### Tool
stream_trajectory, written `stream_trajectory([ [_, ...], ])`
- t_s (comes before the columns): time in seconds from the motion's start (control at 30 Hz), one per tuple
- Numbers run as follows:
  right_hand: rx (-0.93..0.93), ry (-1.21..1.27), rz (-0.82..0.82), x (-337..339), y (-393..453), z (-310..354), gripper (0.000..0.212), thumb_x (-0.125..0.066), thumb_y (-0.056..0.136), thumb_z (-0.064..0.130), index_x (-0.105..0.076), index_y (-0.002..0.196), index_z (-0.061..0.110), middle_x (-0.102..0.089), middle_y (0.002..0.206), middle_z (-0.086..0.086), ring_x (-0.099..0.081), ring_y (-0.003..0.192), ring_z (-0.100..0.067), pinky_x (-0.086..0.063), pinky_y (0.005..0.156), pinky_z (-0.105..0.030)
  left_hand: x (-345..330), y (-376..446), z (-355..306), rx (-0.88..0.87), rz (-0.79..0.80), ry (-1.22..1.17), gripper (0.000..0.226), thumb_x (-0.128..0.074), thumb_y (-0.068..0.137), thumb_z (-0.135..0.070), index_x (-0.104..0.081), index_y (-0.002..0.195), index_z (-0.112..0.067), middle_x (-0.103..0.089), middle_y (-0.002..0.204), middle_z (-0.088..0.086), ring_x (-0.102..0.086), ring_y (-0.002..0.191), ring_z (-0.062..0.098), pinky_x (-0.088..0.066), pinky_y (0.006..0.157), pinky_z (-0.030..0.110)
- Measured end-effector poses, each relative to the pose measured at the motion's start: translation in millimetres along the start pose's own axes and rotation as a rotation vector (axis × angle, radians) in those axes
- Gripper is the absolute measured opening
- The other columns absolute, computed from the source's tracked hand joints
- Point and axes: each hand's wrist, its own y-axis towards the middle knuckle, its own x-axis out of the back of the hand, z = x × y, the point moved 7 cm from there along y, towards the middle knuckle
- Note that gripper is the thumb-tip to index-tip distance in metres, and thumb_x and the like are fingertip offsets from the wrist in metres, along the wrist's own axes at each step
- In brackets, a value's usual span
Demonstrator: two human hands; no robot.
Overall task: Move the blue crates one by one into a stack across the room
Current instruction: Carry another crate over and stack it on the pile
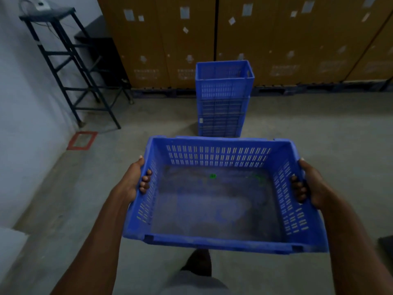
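Before the crate stack [223, 99], both hands' grip [136, 179] [308, 186] around a blue crate [219, 201].

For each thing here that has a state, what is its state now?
carried crate: held level in the air, no goods inside
left hand: grips its left wall
right hand: grips its right wall
crate stack: upright on floor, top crate open

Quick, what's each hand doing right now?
Left hand: grips the blue crate's left side handle.
Right hand: grips its right side handle.
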Motion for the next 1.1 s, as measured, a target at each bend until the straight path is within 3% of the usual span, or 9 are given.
stream_trajectory([
  [0.47,0.032,0.172,-0.091,17,209,237,0.062,-0.032,0.089,0.077,-0.036,0.068,0.019,-0.023,0.049,0.003,-0.018,0.032,-0.010,-0.019,0.032,-0.018,-140,246,-300,-0.081,0.083,0.125,0.061,-0.029,0.097,-0.073,-0.043,0.072,-0.020,-0.027,0.049,-0.006,-0.020,0.033,0.009,-0.018,0.035,0.015],
  [0.77,0.041,0.086,-0.075,49,370,408,0.063,-0.032,0.088,0.078,-0.038,0.068,0.019,-0.023,0.051,0.003,-0.019,0.034,-0.011,-0.019,0.034,-0.018,-232,384,-419,-0.097,0.066,0.084,0.060,-0.028,0.098,-0.071,-0.045,0.074,-0.019,-0.030,0.053,-0.004,-0.023,0.035,0.011,-0.020,0.037,0.018],
  [1.1,0.081,-0.108,-0.063,17,517,600,0.067,-0.027,0.090,0.079,-0.040,0.070,0.017,-0.029,0.054,0.000,-0.022,0.037,-0.013,-0.020,0.035,-0.021,-261,499,-537,-0.094,-0.084,-0.011,0.059,-0.027,0.101,-0.067,-0.047,0.077,-0.017,-0.032,0.056,-0.003,-0.023,0.036,0.011,-0.021,0.035,0.017],
])
